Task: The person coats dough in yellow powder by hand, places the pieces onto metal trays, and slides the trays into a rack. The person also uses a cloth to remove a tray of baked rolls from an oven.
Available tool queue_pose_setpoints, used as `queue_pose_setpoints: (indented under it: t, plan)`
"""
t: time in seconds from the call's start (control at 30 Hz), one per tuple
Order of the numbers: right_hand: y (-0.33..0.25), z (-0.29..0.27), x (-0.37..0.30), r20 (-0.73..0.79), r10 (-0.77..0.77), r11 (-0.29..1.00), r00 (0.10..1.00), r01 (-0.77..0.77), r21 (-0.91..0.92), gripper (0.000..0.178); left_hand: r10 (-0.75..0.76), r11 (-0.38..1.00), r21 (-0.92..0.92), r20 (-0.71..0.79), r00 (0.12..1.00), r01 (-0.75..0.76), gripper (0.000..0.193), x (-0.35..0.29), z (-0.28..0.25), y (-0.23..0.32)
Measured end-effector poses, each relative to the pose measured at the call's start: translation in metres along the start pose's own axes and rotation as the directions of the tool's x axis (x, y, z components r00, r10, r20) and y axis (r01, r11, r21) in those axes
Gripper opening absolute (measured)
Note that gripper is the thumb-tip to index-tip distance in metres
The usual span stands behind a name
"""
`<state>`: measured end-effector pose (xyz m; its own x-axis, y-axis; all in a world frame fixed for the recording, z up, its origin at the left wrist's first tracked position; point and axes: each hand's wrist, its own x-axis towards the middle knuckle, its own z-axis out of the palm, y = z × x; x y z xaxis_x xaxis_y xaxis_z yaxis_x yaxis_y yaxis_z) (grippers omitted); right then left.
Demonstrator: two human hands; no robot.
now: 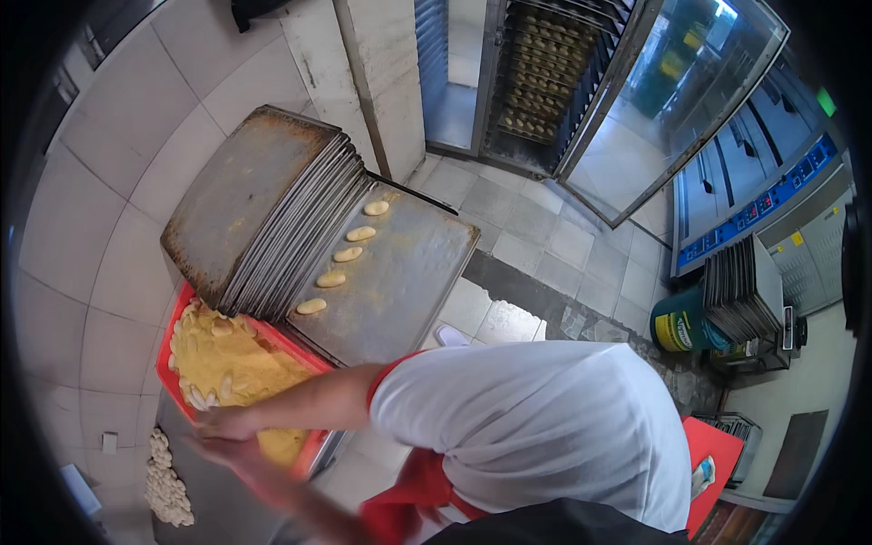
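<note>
My right hand [227, 422] and my left hand [229, 454] are brought together over the near end of a red plastic tub [315, 454]. Motion smears the fingers, and whatever may lie between the palms is hidden. Yellow crumb-like coating [245, 359] fills the tub, with pale oval dough pieces [204, 397] lying in it. Beyond the tub, several coated dough ovals [331, 279] form a row along the left side of a metal baking sheet [409, 263]. To the left of the tub, a heap of small uncoated dough pieces [168, 486] rests on the grey worktop [213, 504].
Many baking sheets [254, 200] lean in a stack beside the row. At the back, a tall cabinet [545, 82] holds filled trays, its glass door [677, 118] swung open. An oven [758, 182], a green bucket [686, 322] and more trays [745, 286] stand at right.
</note>
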<state>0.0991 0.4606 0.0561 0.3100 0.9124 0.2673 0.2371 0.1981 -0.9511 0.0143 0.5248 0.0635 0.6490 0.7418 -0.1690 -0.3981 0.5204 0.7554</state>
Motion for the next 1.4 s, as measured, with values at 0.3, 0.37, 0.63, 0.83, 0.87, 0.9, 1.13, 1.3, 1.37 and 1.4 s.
queue_pose_setpoints:
  t: [0.3, 0.37, 0.63, 0.83, 0.87, 0.9, 1.13, 1.3, 1.37, 1.4]
  plan:
    - [-0.214, 0.011, -0.024, 0.121, 0.289, 0.686, 0.95, -0.294, 0.665, 0.069, 0.313, 0.633, 0.72, 0.098, 0.945, -0.284, 0.076, -0.097, -0.088, -0.018]
    - [-0.185, -0.033, -0.048, -0.221, -0.081, 0.941, 0.972, 0.148, 0.305, 0.069, 0.17, 0.644, 0.706, 0.242, 0.955, -0.293, 0.077, -0.102, -0.036, -0.057]
    - [-0.103, -0.083, -0.234, -0.457, 0.123, 0.767, 0.881, 0.208, 0.607, 0.088, 0.543, 0.285, 0.302, 0.732, 0.413, -0.91, 0.082, -0.126, 0.173, -0.091]
    - [-0.296, -0.17, -0.497, -0.781, -0.251, 0.959, 0.572, 0.035, -0.282, 0.083, -0.341, 0.94, 0.285, 0.774, 0.534, 0.188, 0.089, -0.374, 0.283, -0.284]
    - [-0.298, -0.154, -0.543, -0.8, -0.234, 0.852, 0.553, -0.28, -0.443, 0.078, -0.548, 0.813, 0.331, 0.714, 0.436, 0.479, 0.091, -0.408, 0.29, -0.297]
    - [-0.298, -0.145, -0.592, -0.829, -0.215, 0.633, 0.516, -0.573, -0.52, 0.073, -0.587, 0.781, 0.401, 0.733, 0.344, 0.479, 0.095, -0.44, 0.33, -0.288]
    - [-0.115, 0.138, -1.153, -0.692, -0.256, 0.718, -0.675, -0.612, 0.331, 0.051, 0.086, 0.931, -0.075, 0.996, 0.015, -0.358, 0.05, -0.616, 0.42, -0.376]
    - [-0.056, 0.52, -1.285, 0.549, -0.653, 0.198, -0.522, 0.583, 0.788, 0.055, -0.708, 0.307, 0.639, 0.649, 0.279, -0.705, 0.044, -0.654, 0.315, -0.49]
    - [-0.074, 0.607, -1.301, 0.844, -0.24, 0.393, -0.48, 0.747, 0.536, 0.067, -0.846, 0.327, 0.411, 0.528, -0.07, -0.851, 0.05, -0.653, 0.279, -0.545]
    - [-0.084, 0.625, -1.321, 0.875, 0.028, 0.727, -0.484, 0.61, 0.315, 0.064, -0.904, 0.284, 0.347, 0.407, -0.129, -0.894, 0.052, -0.663, 0.269, -0.57]
